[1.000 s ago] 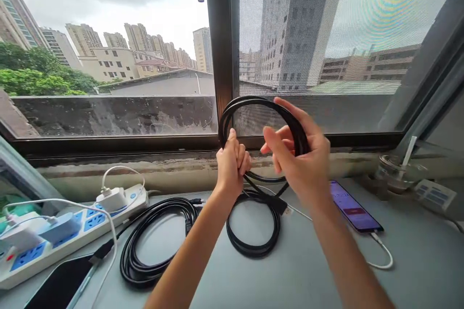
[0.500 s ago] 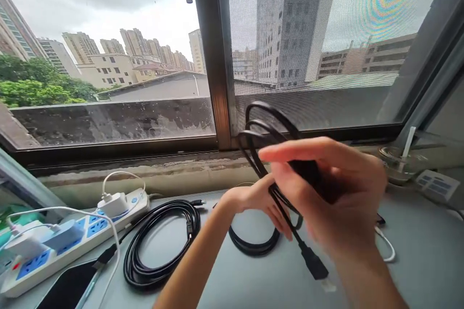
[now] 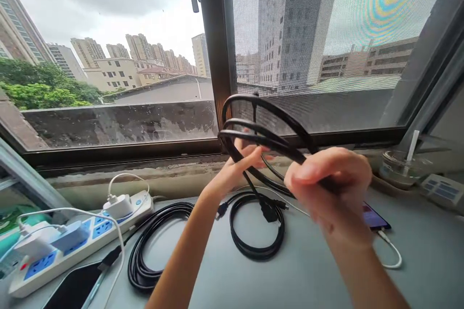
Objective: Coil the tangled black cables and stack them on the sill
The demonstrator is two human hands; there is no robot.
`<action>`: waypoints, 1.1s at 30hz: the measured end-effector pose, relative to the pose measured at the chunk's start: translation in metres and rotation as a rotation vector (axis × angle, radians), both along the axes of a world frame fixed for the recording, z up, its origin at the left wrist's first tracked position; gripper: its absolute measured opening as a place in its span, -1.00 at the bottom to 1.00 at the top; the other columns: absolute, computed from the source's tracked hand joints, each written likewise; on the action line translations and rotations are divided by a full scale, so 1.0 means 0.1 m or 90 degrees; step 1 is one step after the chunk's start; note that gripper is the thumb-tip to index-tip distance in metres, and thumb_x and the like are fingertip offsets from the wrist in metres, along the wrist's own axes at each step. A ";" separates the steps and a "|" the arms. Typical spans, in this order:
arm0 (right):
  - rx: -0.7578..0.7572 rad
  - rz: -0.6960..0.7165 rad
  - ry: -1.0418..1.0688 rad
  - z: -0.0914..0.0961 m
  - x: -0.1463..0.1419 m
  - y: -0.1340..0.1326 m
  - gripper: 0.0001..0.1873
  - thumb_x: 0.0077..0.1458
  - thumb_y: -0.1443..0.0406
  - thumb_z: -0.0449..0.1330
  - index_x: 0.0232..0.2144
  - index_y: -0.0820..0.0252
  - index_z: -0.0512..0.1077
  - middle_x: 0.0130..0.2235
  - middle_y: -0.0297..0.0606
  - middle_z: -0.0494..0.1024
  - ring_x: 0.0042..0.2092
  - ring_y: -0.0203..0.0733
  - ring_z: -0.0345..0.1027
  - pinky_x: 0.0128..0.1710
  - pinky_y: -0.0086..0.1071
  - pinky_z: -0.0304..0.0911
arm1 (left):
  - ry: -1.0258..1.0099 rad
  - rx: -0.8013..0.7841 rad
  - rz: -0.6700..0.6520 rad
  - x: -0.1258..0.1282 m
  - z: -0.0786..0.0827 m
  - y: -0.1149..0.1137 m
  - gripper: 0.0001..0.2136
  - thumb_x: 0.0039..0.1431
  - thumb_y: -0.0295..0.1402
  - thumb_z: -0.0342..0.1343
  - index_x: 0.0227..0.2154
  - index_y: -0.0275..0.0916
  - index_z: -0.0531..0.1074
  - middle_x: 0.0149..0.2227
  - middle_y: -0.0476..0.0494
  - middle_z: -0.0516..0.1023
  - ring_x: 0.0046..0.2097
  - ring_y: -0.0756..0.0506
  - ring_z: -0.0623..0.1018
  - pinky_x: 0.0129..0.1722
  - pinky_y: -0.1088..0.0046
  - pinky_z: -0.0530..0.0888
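A coiled black cable is held up in front of the window. My right hand is closed around one side of its loops. My left hand reaches into the coil from the other side, fingers curled against the loops. The cable's plug end hangs down from the coil over the grey desk. Below it a second black cable coil lies flat on the desk, and a third, larger black coil lies to the left.
A white and blue power strip with white chargers plugged in lies at the left. A dark phone sits at the lower left. A lit phone on a white cord lies behind my right hand. A lidded cup with a straw stands at the right.
The coil went from upright between both hands to tilted flat. My right hand swung down and right with it, then rose. My left hand let go, dropped, then reached back into the loops.
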State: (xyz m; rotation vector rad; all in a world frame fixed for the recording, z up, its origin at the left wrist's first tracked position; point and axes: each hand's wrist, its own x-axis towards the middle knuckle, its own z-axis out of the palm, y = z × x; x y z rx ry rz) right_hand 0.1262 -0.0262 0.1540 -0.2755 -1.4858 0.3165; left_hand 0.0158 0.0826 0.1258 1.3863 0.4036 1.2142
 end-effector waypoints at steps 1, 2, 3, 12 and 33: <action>0.005 -0.001 0.046 -0.02 0.00 0.07 -0.74 0.13 0.40 0.12 -0.29 -0.11 0.49 -0.76 -0.60 0.16 -0.79 -0.50 -0.24 -0.79 -0.51 -0.18 | -0.038 -0.018 -0.015 0.05 0.03 -0.04 -0.61 -0.02 -0.30 0.28 -0.09 -0.21 0.42 -0.34 -0.06 0.57 -0.32 -0.07 0.59 -0.30 0.44 0.50; -0.001 -0.008 0.093 -0.04 0.01 0.14 -0.78 0.12 0.38 0.14 -0.29 -0.10 0.49 -0.78 -0.62 0.11 -0.80 -0.51 -0.27 -0.81 -0.51 -0.22 | -0.081 -0.040 -0.028 0.09 0.06 -0.07 -0.60 0.03 -0.29 0.25 -0.05 -0.18 0.39 -0.37 -0.01 0.55 -0.34 -0.04 0.58 -0.31 0.47 0.49; -0.014 -0.019 0.139 -0.06 0.02 0.21 -0.81 0.12 0.36 0.16 -0.29 -0.09 0.49 -0.78 -0.63 0.08 -0.82 -0.51 -0.28 -0.83 -0.52 -0.24 | -0.127 -0.064 -0.037 0.13 0.07 -0.09 -0.60 0.06 -0.27 0.23 -0.02 -0.17 0.36 -0.44 0.04 0.49 -0.40 0.00 0.56 -0.36 0.52 0.48; -0.154 -0.389 0.124 -0.14 0.17 0.68 -0.45 0.11 0.25 0.15 0.15 -0.04 0.16 -0.32 -0.34 0.46 -0.63 -0.44 0.12 -0.75 -0.53 0.09 | -0.109 0.043 0.077 0.02 0.10 0.02 -0.68 0.16 -0.11 0.09 -0.12 -0.21 0.44 -0.66 0.18 0.00 -0.72 0.17 0.08 -0.74 0.65 0.04; -0.345 -0.416 -0.211 -0.13 0.27 0.62 -0.81 0.10 0.20 0.18 -0.34 0.17 0.54 -0.46 -0.27 0.59 -0.35 -0.12 0.49 -0.37 -0.37 0.27 | 0.133 0.262 0.251 -0.26 0.43 -0.33 -0.38 -0.04 0.10 0.14 -0.80 -0.25 -0.04 -0.77 0.08 -0.06 -0.68 0.14 -0.04 -0.64 0.41 -0.13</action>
